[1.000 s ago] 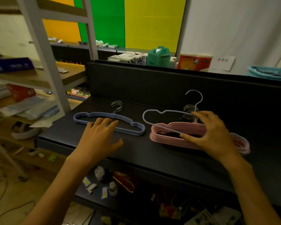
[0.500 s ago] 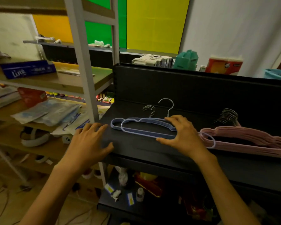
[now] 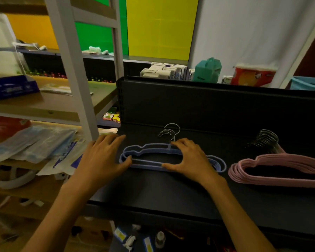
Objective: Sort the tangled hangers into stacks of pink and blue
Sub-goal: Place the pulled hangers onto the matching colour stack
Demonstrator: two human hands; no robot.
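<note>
A stack of blue hangers (image 3: 145,161) lies flat on the black shelf (image 3: 171,193), metal hooks pointing toward the back wall. My right hand (image 3: 189,159) rests on top of the stack's middle, fingers and thumb pinching the topmost blue hanger. My left hand (image 3: 102,157) lies spread at the stack's left end, thumb touching the hanger's rim. To the right, apart from the blue ones, sits the pink stack (image 3: 280,168) with its dark hooks bunched at the back.
A black back panel (image 3: 207,106) rises behind the shelf. A white shelving post (image 3: 75,73) stands at the left, with wooden shelves holding plastic packets (image 3: 31,142). Boxes, a teal bag (image 3: 206,70) and a red pack sit beyond the panel.
My right hand has carried a blue hanger from over the pink stack leftward and set it on the blue stack. My left hand has come to the stack's left end. The view panned left.
</note>
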